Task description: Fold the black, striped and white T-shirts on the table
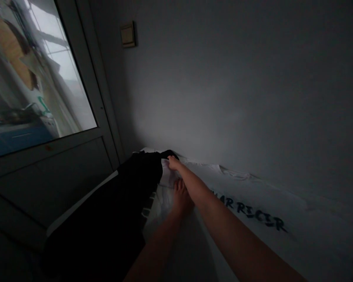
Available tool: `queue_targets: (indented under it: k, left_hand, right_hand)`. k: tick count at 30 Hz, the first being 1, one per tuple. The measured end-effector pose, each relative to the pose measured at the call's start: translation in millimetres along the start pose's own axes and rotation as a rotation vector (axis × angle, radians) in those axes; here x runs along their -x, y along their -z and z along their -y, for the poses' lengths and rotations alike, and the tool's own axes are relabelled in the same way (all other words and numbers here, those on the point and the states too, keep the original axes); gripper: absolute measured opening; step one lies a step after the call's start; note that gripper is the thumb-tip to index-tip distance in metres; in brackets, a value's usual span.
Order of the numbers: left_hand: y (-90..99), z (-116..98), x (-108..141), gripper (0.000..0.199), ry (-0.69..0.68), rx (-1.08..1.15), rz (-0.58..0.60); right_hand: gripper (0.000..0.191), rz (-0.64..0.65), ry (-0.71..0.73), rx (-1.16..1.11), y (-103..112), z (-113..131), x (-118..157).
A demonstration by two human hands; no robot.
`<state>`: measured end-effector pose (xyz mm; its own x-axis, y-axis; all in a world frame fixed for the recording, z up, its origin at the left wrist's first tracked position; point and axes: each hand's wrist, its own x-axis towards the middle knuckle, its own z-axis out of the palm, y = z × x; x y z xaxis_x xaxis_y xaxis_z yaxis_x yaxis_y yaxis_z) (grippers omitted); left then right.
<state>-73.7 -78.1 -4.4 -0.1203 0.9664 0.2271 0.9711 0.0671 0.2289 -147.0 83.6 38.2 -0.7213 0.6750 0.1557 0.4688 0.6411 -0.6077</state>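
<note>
A dark garment-like black cloth lies across the left side of the white fabric, its far end forming a narrow strip beside the wall. My right hand reaches in from the lower right, its fingers closed on that black strip. Closer to me, my left hand rests on the white fabric with its fingers down and slightly apart, just right of the black cloth. Nothing shows in the left hand, though its underside is hidden. Dark hand-drawn letters mark the fabric at the right.
A grey wall rises behind the fabric, with a light switch on it. At the left stands a framed door with a glass pane; blue cabinets show through it. The scene is dim.
</note>
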Motion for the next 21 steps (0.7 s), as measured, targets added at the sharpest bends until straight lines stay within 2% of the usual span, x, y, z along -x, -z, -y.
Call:
queue_targets:
  k: [3, 7, 12, 14, 19, 21]
  left_hand:
    - [-2.3, 0.5, 0.1, 0.056, 0.011, -0.018, -0.024]
    - [0.1, -4.2, 0.7, 0.053, 0.041, -0.062, -0.063]
    - [16.1, -12.5, 4.8, 0.027, 0.043, -0.086, -0.101]
    - [23.3, -14.1, 9.9, 0.026, 0.048, -0.101, -0.098]
    - [37.2, -14.1, 21.6, 0.028, 0.309, -0.157, -0.13]
    - [42.2, -14.4, 22.6, 0.026, 0.346, -0.154, -0.076]
  right_hand:
    - [0.021, -0.043, -0.012, -0.102, 3.1, -5.3, -0.5]
    - [0.017, -0.163, -0.031, -0.296, 17.3, -16.8, 8.8]
    - [0.013, -0.316, -0.139, -0.617, 49.5, -48.2, 38.2]
    - [0.012, -0.382, -0.192, -0.741, 65.2, -64.3, 52.7]
    - [0.013, -0.522, -0.275, -0.987, 97.8, -99.8, 85.2]
    - [0.012, -0.551, -0.276, -1.053, 104.4, -109.2, 95.3]
